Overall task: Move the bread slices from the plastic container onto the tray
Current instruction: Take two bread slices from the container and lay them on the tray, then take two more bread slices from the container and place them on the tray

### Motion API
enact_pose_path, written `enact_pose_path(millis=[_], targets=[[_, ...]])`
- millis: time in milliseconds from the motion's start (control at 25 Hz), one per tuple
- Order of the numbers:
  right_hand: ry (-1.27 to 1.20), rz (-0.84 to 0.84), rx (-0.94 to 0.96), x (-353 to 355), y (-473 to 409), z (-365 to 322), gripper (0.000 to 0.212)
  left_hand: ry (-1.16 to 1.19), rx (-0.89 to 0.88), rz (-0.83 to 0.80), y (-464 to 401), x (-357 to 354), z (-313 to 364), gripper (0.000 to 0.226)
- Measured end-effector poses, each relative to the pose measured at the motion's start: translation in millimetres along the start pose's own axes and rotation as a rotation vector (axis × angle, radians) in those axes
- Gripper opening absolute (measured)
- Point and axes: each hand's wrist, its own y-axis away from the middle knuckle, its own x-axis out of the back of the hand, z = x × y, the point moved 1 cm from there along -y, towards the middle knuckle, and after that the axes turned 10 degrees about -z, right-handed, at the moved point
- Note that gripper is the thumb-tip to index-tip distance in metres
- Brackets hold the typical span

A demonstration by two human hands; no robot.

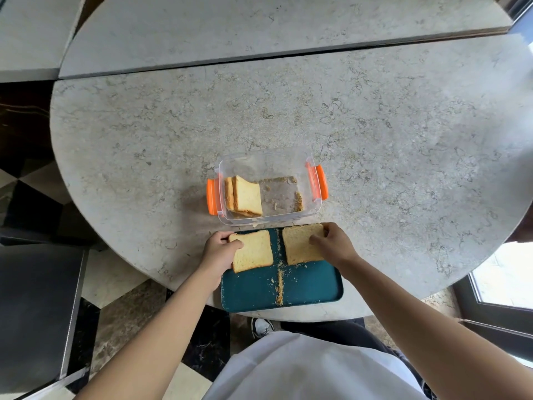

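Note:
A dark teal tray [311, 287] lies at the table's near edge, with a line of crumbs down its middle. My left hand [219, 249] grips a bread slice [255, 252] over the tray's far left part. My right hand [334, 245] grips a second, browner bread slice [298, 246] over the far right part. Whether either slice rests flat on the tray I cannot tell. Just beyond stands a clear plastic container [313, 210] with orange clips. A few slices [246, 196] lean against its left wall, and a small crust piece [299, 202] lies at its right.
The round marble table [375, 140] stretches wide beyond the container. A dark chair or cabinet [37, 307] stands to the lower left over a checkered floor. A window frame [490, 298] is at the lower right.

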Motion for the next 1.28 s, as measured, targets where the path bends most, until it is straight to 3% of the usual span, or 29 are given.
enact_pose_path(millis=[480, 600, 720, 920, 1080, 1280], targets=[[0.215, 0.111, 0.093, 8.5, 28.2, -6.4, 0.047, -0.098, -0.053, 0.053, 23.4, 14.3, 6.0, 0.054], [0.278, 0.126, 0.16, 10.5, 38.5, -12.8, 0.021, -0.1, -0.101, 0.063, 36.1, 19.6, 9.5, 0.041], [0.288, 0.065, 0.25, 5.3, 52.3, -31.5, 0.023, -0.098, -0.171, 0.09, 53.6, 24.0, 19.6, 0.016], [0.323, -0.062, 0.479, -10.3, 65.4, -82.6, 0.02, -0.094, -0.327, 0.081, 84.6, 21.8, 55.5, 0.013], [0.28, -0.1, 0.581, -24.2, 50.8, -122.7, 0.021, 0.038, -0.413, -0.003, 81.8, 16.3, 88.3, 0.026], [0.221, -0.014, 0.547, -44.3, 7.8, -155.4, 0.021, 0.067, -0.31, 0.003, 54.8, 4.2, 117.5, 0.043]])
